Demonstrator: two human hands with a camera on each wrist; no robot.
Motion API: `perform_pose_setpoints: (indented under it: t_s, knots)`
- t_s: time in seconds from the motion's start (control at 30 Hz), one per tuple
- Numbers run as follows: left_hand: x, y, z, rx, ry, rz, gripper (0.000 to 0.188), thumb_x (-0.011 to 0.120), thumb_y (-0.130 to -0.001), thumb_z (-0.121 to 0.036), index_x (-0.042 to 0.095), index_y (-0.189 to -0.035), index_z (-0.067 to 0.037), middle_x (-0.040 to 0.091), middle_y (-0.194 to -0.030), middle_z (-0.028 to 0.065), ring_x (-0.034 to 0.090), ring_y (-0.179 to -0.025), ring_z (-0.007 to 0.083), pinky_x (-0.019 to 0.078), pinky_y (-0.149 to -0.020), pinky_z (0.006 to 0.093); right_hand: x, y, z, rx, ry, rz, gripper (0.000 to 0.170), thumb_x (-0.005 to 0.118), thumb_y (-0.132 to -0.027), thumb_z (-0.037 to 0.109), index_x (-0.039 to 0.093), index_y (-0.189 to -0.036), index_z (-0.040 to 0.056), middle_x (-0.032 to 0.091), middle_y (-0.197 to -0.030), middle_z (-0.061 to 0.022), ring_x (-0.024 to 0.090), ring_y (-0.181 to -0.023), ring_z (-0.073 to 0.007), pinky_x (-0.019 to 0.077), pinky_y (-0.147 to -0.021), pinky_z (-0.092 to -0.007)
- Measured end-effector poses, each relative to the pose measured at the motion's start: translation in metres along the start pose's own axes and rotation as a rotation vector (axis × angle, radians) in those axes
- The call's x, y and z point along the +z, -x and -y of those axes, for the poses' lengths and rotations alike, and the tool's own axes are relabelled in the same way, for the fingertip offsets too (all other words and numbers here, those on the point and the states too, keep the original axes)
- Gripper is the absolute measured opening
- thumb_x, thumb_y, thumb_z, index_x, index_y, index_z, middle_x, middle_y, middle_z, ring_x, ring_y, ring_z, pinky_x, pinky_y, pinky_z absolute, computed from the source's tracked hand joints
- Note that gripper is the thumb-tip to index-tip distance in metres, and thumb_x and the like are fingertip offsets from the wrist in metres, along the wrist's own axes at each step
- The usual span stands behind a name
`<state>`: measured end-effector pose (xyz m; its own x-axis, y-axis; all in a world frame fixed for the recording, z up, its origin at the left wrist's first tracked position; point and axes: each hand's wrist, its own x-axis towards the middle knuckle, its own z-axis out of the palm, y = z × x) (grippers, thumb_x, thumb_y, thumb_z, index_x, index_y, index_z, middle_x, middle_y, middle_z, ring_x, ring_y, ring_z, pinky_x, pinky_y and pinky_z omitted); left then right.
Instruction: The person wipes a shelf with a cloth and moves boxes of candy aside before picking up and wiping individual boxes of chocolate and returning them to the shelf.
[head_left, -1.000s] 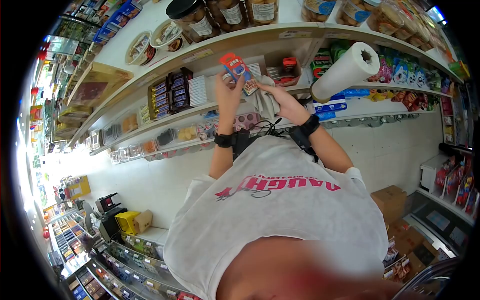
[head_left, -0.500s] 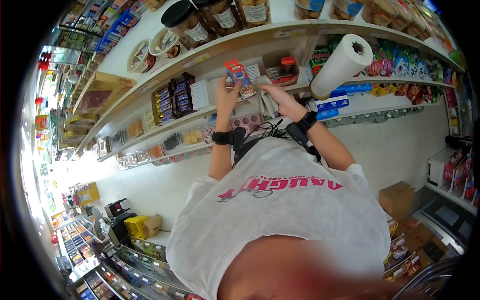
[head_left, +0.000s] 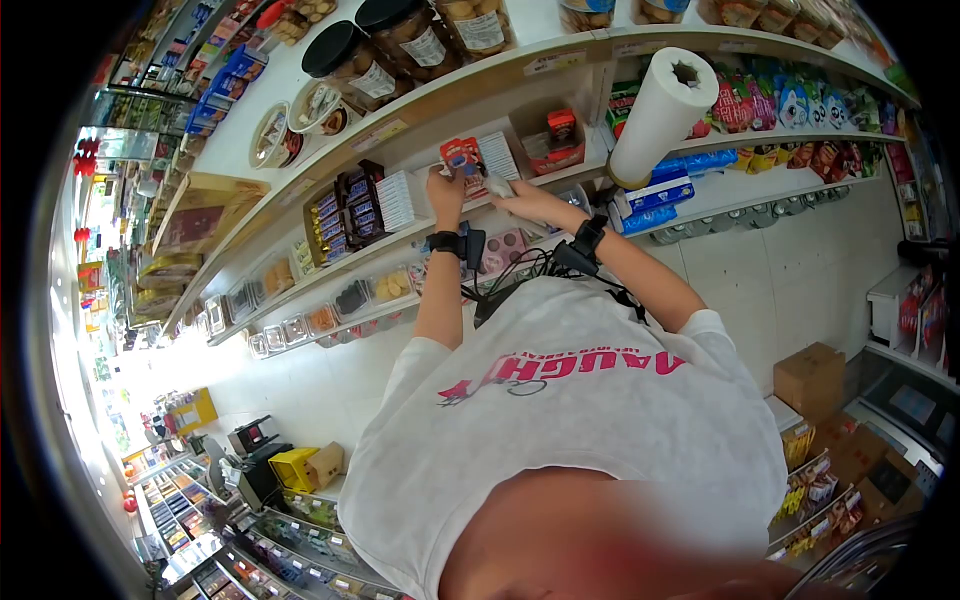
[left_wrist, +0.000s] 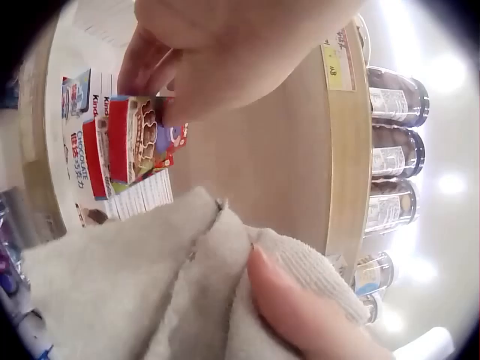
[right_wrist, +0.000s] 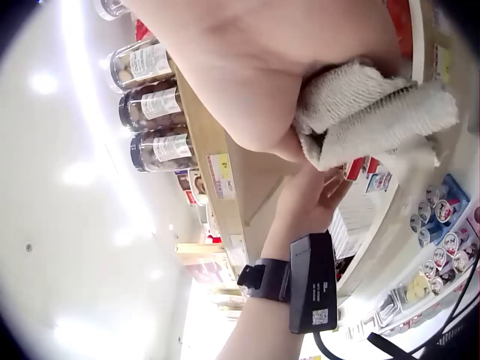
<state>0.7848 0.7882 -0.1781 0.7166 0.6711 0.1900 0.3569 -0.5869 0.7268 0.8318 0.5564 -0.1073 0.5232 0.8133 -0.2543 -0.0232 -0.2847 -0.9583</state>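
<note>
My left hand (head_left: pixel 445 192) reaches into the middle shelf and pinches a small red snack box (left_wrist: pixel 139 142) printed with brown bear-shaped biscuits. A similar red-ended box stands close beside it, next to a Kinder chocolate box (left_wrist: pixel 77 161). In the left wrist view, the left hand's fingers curl at the far side of the snack box, partly hidden. My right hand (head_left: pixel 540 206) grips a folded light-grey cloth (right_wrist: pixel 390 120) just to the right of the boxes. Its thumb presses on the fabric in the left wrist view.
Lidded jars (head_left: pixel 350 62) line the shelf above. Left of the boxes sits a carton of chocolate bars (head_left: pixel 347 212); to the right is an open cardboard carton (head_left: pixel 548 150). A white roll (head_left: pixel 660 120) stands upright at the shelf edge. Cables (head_left: pixel 530 265) hang near the waist.
The left hand has carried the snack box forward and down onto the shelf among the others. The right hand has followed with the cloth, now bunched smaller. The head view has shifted slightly.
</note>
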Motion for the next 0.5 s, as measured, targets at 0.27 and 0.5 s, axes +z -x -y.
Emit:
perform_pose_setpoints:
  t_s: [0.27,0.5]
  knots:
    - [-0.017,0.009,-0.062,0.236,-0.013,-0.113,0.034,0.075,-0.089,-0.020,0.069,-0.114,0.003,0.071,-0.098,0.0226,0.071,-0.087,0.0349,0.0555,-0.074,0.0430,-0.029,0.048,0.017,-0.165,0.070,-0.314,0.040,0.067,-0.093,0.028,0.062,-0.122,0.0001,0.071,-0.098,-0.0205,0.068,-0.092,-0.0380,0.0525,-0.083,-0.0431]
    - [0.015,0.021,-0.157,0.508,0.270,0.439,0.021,0.069,-0.092,-0.005,0.072,-0.111,0.003,0.072,-0.106,0.0194,0.073,-0.092,0.0342,0.0571,-0.079,0.0389,-0.057,0.073,0.005,-0.381,0.549,-0.545,0.052,0.064,-0.080,0.007,0.056,-0.130,-0.0037,0.055,-0.140,-0.0250,0.058,-0.122,-0.0441,0.0522,-0.099,-0.0476]
